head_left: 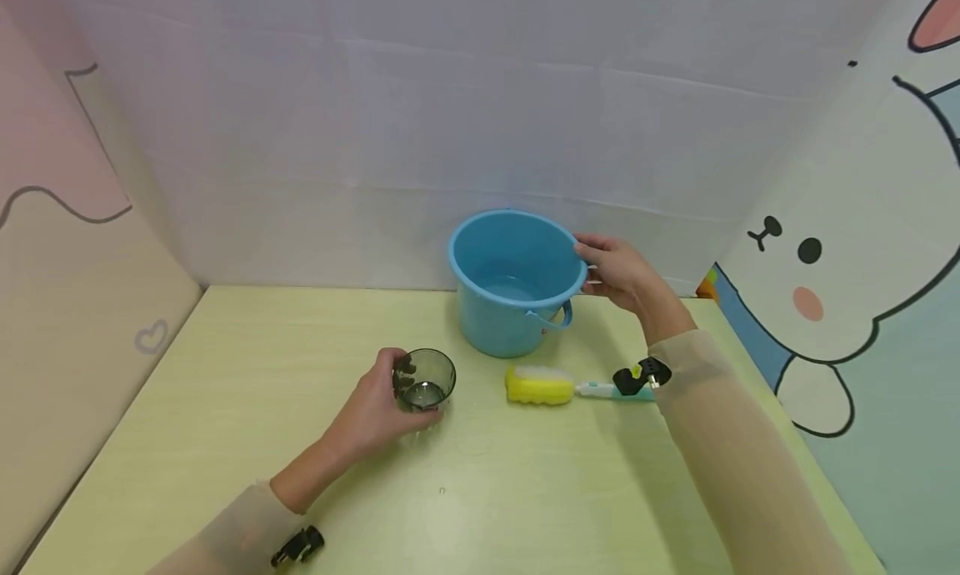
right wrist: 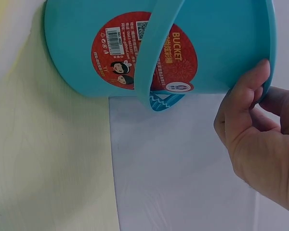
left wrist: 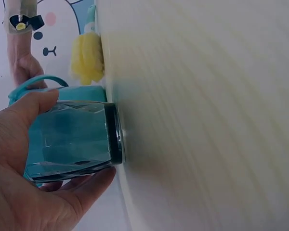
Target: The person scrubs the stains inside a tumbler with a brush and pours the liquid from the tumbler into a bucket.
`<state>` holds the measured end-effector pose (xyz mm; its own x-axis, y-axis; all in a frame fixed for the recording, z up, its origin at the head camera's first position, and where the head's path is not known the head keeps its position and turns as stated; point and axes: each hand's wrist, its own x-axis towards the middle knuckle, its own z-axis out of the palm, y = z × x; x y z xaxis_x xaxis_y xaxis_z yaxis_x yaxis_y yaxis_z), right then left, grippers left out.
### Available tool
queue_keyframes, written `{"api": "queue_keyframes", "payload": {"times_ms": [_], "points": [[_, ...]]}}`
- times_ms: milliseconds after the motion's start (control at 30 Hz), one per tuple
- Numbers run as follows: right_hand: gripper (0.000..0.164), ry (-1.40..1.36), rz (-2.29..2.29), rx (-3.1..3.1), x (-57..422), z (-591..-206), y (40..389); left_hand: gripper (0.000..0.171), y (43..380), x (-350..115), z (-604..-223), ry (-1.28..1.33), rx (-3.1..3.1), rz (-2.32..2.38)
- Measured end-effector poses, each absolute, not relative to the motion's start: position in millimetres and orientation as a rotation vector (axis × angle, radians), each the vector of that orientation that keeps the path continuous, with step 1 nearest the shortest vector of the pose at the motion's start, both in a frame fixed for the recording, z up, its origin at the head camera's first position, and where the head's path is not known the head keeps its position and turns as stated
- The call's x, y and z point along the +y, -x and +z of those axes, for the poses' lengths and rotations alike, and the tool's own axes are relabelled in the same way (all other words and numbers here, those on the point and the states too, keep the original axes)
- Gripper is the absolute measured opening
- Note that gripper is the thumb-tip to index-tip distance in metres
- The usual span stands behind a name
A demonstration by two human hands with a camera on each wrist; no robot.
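A dark tinted drinking glass (head_left: 424,378) is in my left hand (head_left: 375,408), with fingers and thumb around its sides. In the left wrist view the base of the glass (left wrist: 77,139) is at or very near the tabletop; I cannot tell if it touches. My right hand (head_left: 618,275) pinches the rim of a blue bucket (head_left: 498,317) on its right side. The bucket stands upright at the back of the table, its handle hanging down. A red round label (right wrist: 183,57) shows on its wall in the right wrist view.
In front of the bucket lies a brush with a yellow sponge head (head_left: 538,386) and a white and teal handle (head_left: 600,390), partly behind the right wrist strap. A small clear spot (head_left: 442,490) shows on the pale table (head_left: 247,375). White sheeting (head_left: 337,142) rises behind.
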<state>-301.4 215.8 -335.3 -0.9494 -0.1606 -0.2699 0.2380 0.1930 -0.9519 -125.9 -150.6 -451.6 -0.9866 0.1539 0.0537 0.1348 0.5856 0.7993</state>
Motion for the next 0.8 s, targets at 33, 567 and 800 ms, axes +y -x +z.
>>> {"api": "queue_keyframes", "payload": {"times_ms": [33, 567, 800], "points": [[0.052, -0.074, -1.816, 2.164, 216.3, -335.0, 301.5, 0.093, 126.3, -150.6, -451.9, -0.257, 2.776, 1.402], [0.053, -0.070, -1.813, 2.164, 223.0, -333.9, 301.1, 0.104, 125.1, -148.4, -452.2, -0.264, 2.719, 1.422], [0.053, -0.079, -1.781, 2.208, 220.5, -333.0, 298.9, 0.111, 123.2, -151.4, -452.2, -0.278, 2.713, 1.426]]}}
